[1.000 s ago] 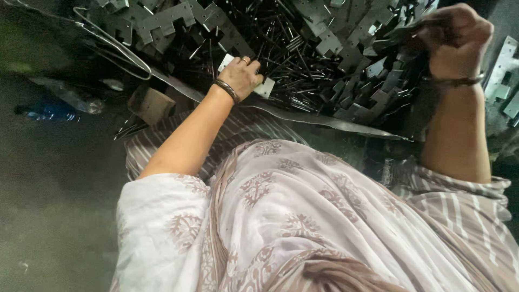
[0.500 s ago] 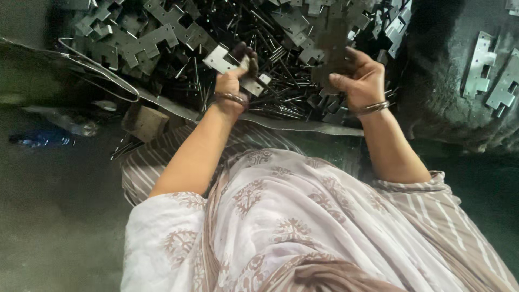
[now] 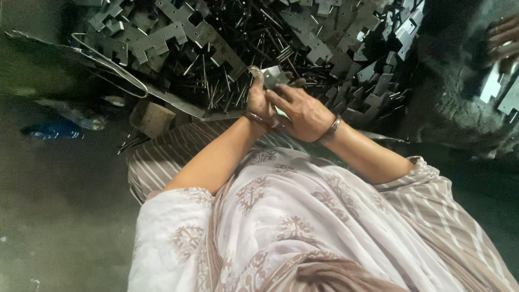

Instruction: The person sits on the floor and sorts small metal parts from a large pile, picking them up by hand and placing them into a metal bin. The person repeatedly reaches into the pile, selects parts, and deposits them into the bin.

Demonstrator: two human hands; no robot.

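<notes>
Both hands are brought together over the heap of notched metal plates point(image 3: 162, 40) and thin rods point(image 3: 216, 86) — a small grey metal plate point(image 3: 274, 75) is pinched in the left hand point(image 3: 258, 100), while the right hand point(image 3: 303, 111) is curled against it, beside a wooden block point(image 3: 151, 118).

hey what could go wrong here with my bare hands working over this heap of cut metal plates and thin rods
1. The left hand and right hand meet on a small metal plate with no gloves; its cut edges could nick skin.
2. The thin rods point every way right under the hands and could prick a finger.
3. The heap of notched plates lies loose; pulling one piece might make others slide.
</notes>
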